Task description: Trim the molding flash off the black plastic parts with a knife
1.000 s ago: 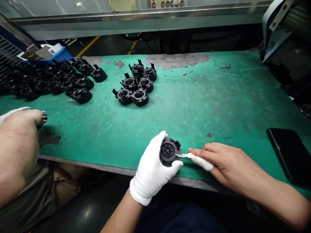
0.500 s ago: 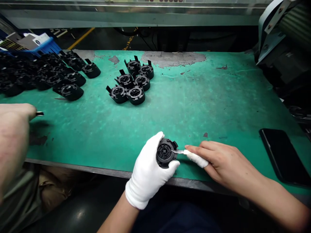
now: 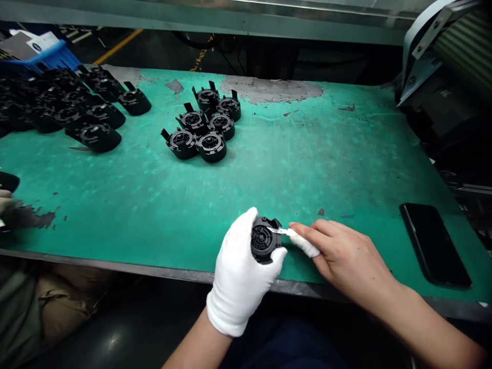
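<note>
The fingers (image 3: 250, 214) of the left hand (image 3: 240, 269), in a white knit glove, are clamped around a round black plastic part with a ribbed, ringed face (image 3: 262, 241); the thumb presses at its near right edge, the other fingers wrap its left side. The part is held above the near edge of the counter, its face turned up. The bare right hand (image 3: 344, 251) has its fingers closed on a slim metal-bladed tool with a white-wrapped handle (image 3: 303, 244), the index finger stretched along it. The blade lies over the part's upper right rim; whether its tip touches cannot be told.

Farther out, a black smartphone (image 3: 434, 246) lies right of the right hand on the worn green counter (image 3: 326, 154). Beyond the left hand stand six black cylindrical housings with upright tabs (image 3: 193, 120), clustered together. More black housings (image 3: 98, 136) crowd the far left, in front of a blue plastic bin (image 3: 63, 55). A co-worker's hand (image 3: 5, 201) shows partly at the left edge.
</note>
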Demonstrator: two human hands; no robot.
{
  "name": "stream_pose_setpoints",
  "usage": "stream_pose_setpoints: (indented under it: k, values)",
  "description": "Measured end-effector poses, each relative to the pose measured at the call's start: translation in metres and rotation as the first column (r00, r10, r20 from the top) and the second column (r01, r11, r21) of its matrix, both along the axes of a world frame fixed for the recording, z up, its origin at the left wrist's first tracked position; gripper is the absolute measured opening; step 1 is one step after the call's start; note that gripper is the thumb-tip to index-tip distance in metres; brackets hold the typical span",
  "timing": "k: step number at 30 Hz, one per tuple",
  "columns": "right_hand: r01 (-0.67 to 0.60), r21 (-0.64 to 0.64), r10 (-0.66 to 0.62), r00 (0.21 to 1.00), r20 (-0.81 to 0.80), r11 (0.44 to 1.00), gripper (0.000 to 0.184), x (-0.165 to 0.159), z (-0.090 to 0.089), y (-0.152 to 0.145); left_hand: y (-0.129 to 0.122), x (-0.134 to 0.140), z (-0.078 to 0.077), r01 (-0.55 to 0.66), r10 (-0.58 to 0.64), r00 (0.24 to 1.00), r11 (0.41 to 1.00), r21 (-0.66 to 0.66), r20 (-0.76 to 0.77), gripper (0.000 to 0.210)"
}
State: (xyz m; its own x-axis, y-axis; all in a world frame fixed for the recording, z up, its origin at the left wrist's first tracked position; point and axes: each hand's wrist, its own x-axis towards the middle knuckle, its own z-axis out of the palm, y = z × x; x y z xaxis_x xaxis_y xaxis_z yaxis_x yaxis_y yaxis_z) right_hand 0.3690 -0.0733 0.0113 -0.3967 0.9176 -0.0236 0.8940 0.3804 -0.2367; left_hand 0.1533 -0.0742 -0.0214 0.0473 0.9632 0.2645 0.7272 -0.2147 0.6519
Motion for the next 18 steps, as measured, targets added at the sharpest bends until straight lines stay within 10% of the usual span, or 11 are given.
stream_pose_setpoints:
  k: [18]
  values:
    - [0.107,-0.046,-0.110,0.992,-0.061,0.993,0.040,-0.020,0.009,-0.010,-0.004,0.008,-0.007,-0.039,0.036,0.999,0.994,0.098,0.028,0.074]
